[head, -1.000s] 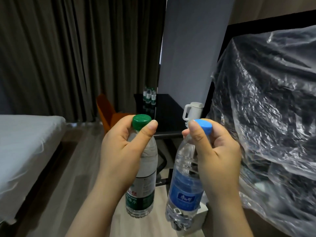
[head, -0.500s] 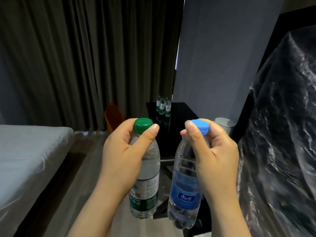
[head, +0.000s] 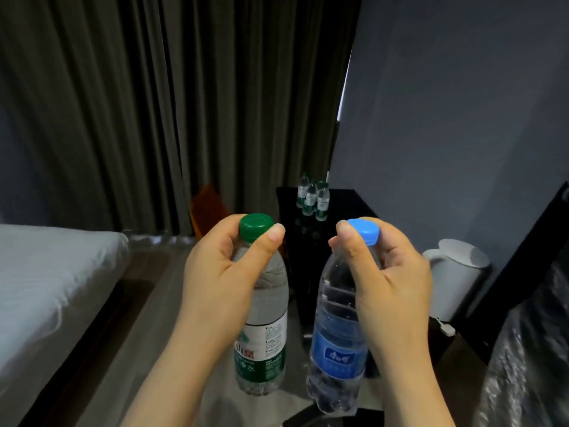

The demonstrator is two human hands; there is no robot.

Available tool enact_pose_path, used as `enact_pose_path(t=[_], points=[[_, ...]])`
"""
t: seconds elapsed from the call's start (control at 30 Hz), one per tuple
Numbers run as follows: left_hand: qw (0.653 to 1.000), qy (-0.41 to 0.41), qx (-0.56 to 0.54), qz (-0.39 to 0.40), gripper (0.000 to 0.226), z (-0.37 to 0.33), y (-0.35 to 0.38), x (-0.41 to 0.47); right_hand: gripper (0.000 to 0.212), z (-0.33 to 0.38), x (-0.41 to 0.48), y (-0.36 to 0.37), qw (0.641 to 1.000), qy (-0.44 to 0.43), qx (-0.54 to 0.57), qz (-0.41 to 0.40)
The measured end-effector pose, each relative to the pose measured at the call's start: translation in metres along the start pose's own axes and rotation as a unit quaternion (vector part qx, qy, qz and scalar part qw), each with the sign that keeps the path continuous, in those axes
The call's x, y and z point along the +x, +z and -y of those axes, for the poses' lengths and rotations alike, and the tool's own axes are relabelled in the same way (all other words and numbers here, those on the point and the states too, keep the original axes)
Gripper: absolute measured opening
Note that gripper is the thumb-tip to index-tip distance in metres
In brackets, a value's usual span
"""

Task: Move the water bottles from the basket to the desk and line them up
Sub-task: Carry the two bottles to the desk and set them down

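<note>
Both hands loaded, short of the desk [head: 345, 201].

Left hand [head: 221, 278]: thumb and fingers clamped round the neck of the green-capped bottle [head: 264, 334], just under the cap. The bottle hangs upright below the hand. Right hand [head: 388, 282]: same pinch on the blue-capped bottle [head: 335, 349], thumb against the cap's rim, body hanging slightly tilted. The two bottles are side by side, apart, touching nothing else.

The neck grip likely keeps each base free, so a bottle can go straight down onto the desk and be nudged into line without a fresh grip. One bottle per hand also means fewer trips.

Desk: dark top, ahead of the hands, along the wall. At its far end, a group of small bottles [head: 312, 197] stands upright and close together, probably the row already begun. Whether they form a true line cannot be told from this angle. A white kettle [head: 455, 278] sits at the desk's near end. The bed [head: 46, 272] is well to the left of the desk, and an orange chair [head: 206, 201] is just left of its far end. Basket not in view.

Judgement: carrying stage, task partly done. The next move calls for a reach to the far end and a flat set-down beside the standing group. Risks: a hanging bottle swings into the group, or the right hand clips the kettle.
</note>
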State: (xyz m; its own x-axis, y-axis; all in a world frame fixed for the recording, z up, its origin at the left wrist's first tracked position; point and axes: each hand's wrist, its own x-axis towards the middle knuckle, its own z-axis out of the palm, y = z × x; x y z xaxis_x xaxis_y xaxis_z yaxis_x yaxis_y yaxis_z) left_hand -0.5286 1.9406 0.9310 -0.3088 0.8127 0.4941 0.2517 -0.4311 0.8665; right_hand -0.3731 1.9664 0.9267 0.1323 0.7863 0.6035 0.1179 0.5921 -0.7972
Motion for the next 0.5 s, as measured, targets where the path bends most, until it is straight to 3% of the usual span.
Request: enact_pose_path(t=[0.5], points=[[0.997,-0.020,-0.046,0.063,0.023,0.125,-0.036,0.213,0.015,-0.099,0.135,0.164,0.998,-0.010,-0.007,-0.069]])
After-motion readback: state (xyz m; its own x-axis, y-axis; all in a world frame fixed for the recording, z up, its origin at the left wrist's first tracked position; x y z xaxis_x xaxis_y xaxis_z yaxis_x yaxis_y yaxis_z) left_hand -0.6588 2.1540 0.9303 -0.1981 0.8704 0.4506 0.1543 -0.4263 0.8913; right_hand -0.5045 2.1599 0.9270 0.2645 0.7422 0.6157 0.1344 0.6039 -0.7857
